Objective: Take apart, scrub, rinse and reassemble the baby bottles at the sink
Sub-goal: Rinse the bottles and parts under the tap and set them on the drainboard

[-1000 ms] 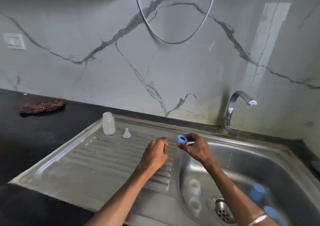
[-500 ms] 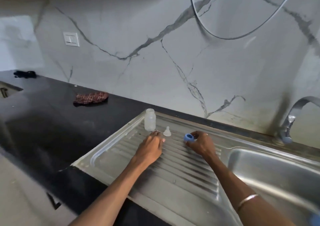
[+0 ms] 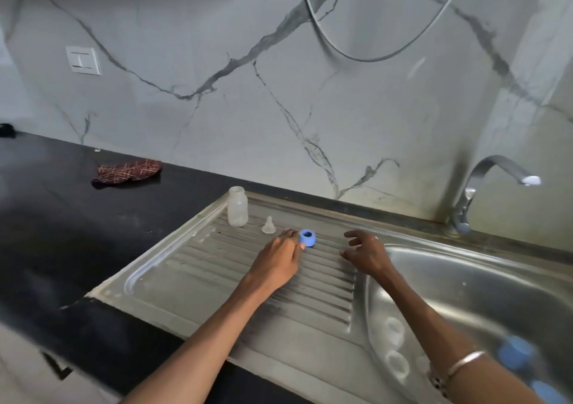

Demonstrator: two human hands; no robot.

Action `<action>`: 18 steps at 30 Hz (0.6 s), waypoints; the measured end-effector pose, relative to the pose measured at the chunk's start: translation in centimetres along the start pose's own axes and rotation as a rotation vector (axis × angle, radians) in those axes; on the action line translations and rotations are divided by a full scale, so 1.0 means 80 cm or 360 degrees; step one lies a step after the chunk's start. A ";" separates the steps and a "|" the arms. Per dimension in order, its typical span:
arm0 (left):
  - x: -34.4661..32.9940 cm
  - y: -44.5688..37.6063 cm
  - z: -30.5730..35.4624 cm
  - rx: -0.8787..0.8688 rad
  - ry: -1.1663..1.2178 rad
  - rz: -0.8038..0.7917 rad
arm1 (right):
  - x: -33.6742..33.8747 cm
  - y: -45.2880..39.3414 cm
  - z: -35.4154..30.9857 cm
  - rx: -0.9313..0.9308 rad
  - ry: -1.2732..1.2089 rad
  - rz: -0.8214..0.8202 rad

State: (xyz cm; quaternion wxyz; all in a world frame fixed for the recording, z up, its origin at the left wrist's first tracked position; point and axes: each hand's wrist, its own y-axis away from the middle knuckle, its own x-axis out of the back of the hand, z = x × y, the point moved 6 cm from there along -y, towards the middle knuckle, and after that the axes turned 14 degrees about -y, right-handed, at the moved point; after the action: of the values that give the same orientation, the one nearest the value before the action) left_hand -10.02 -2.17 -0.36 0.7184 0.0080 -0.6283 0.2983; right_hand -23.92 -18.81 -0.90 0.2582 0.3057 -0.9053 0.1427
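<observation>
Blue caps point(image 3: 516, 352) in sink basin point(image 3: 465, 279) blurred, one cut off by btm edge

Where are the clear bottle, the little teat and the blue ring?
clear bottle point(image 3: 237, 207), head view, middle of its body.
teat point(image 3: 268, 226), head view, its wide base.
blue ring point(image 3: 307, 238), head view, its top rim beside the hole.

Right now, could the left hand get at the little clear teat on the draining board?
Probably yes. The left hand lies on the draining board with its fingertips close to the teat, and nothing stands between them. The blue ring sits off to the side.
</observation>
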 end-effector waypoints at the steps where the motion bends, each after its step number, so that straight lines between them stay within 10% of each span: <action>1: -0.003 -0.002 0.019 -0.0043 0.0021 0.0008 | 0.020 0.007 0.013 0.0009 0.0033 0.0006; 18: -0.131 -0.032 0.398 -0.0504 0.0248 -0.0445 | 0.295 0.113 0.252 -0.0583 0.0411 0.0317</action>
State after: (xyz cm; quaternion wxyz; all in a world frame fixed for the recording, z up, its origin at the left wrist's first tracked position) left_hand -37.86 -20.97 -2.23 0.7915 -0.0409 -0.6027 0.0930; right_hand -53.27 -31.56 -5.39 0.4076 0.1424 -0.9012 0.0388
